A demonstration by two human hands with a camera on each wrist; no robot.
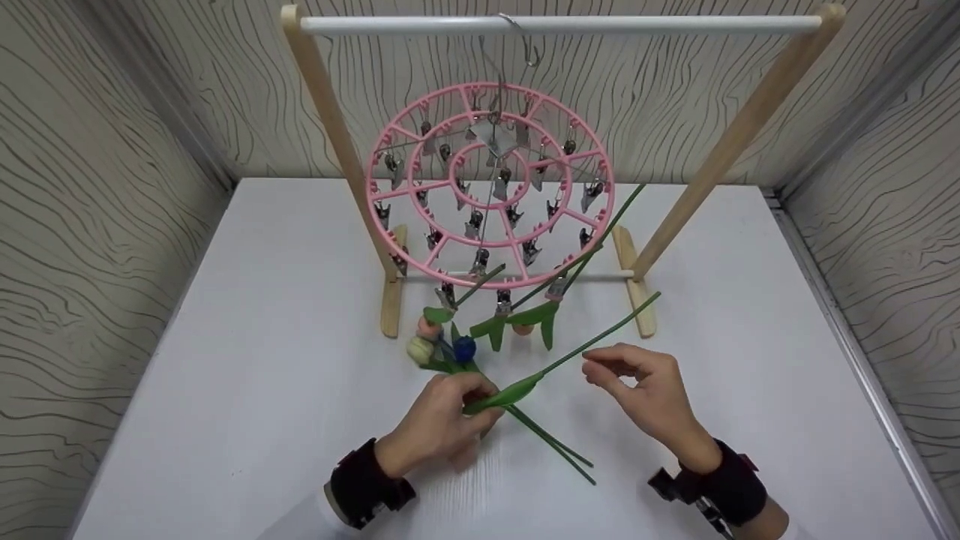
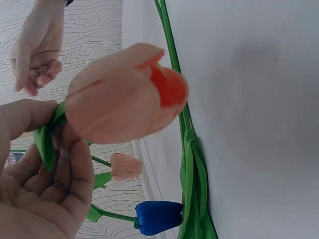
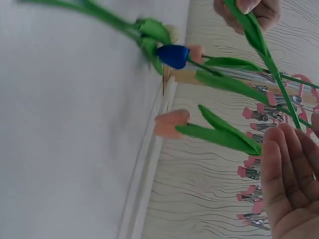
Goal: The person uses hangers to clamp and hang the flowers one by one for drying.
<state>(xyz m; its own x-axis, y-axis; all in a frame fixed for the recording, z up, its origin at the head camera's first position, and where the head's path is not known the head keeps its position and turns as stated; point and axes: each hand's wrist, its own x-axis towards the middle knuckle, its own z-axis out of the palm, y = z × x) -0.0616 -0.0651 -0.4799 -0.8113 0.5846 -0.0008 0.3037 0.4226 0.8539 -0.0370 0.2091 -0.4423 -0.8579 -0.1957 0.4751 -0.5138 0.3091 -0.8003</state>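
Observation:
My left hand (image 1: pixel 442 420) pinches a pink tulip (image 2: pixel 124 97) just under its bloom, by the green leaf. In the head view its stem (image 1: pixel 607 330) slants up to the right. The right hand (image 1: pixel 645 386) is beside that stem with fingers loosely bent and nothing gripped; in the right wrist view the stem reaches down to its fingertips. Beyond the hands, a pink hanger ring (image 1: pixel 491 283) carries metal clips. Along its front edge hang two pink tulips (image 3: pixel 170 124) and a blue tulip (image 3: pixel 172 56), blooms down.
A wooden stand (image 1: pixel 709 157) with a white bar (image 1: pixel 637 25) holds the ring by a metal hook (image 1: pixel 531 56). On the white table (image 1: pixel 262 360), a whitish tulip (image 1: pixel 420 350) and green stems (image 1: pixel 551 439) lie behind and under my left hand. Patterned walls (image 1: pixel 75 225) enclose the table.

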